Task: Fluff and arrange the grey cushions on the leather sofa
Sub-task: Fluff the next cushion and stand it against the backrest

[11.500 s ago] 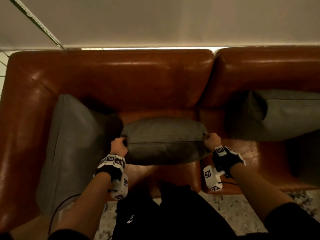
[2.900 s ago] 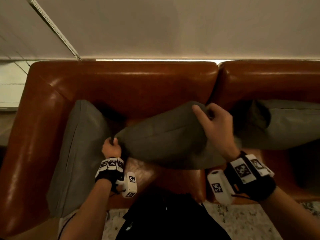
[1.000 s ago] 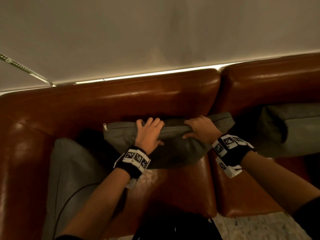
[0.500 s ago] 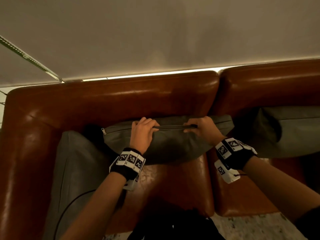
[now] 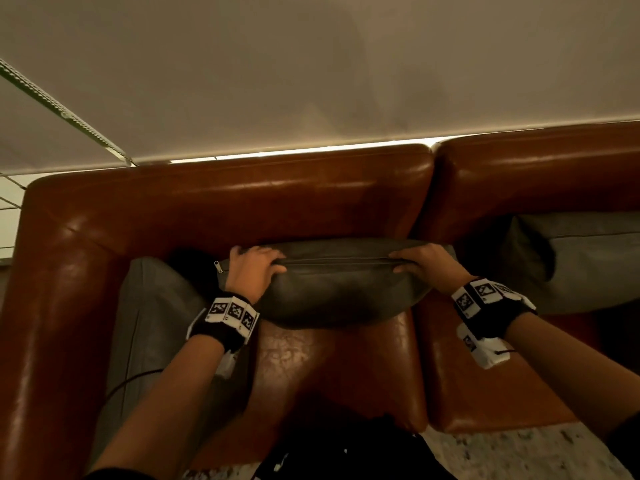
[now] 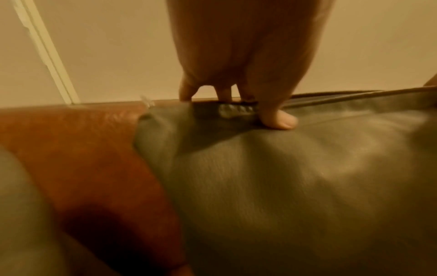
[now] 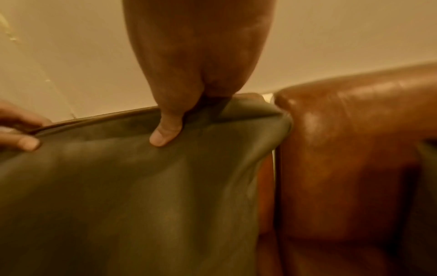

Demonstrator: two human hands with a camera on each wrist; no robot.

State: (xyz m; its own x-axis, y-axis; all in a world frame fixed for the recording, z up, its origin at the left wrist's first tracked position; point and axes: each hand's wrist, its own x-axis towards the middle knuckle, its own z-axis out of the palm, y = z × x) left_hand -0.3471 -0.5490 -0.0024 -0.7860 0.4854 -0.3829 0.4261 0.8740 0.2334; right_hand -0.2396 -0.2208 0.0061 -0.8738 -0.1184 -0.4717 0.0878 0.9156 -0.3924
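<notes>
Both hands [image 5: 332, 270] grip the grey cushion [image 5: 339, 292] along its top edge

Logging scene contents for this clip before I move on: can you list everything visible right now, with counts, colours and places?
grey cushions: three; middle cushion upright against the backrest, zip edge up; left cushion leaning on the armrest; right cushion on the next seat.
zip pull: one, metal, at the middle cushion's top left corner.
leather sofa: one, reddish brown, two seat sections, against the wall.
wall: beige, behind the sofa.
floor: speckled, pale, in front of the sofa.
wrist bands: two, black with white marker tags, one on each wrist.
left hand: grips the middle cushion's top edge near its left end.
right hand: grips the same edge near its right end.
</notes>
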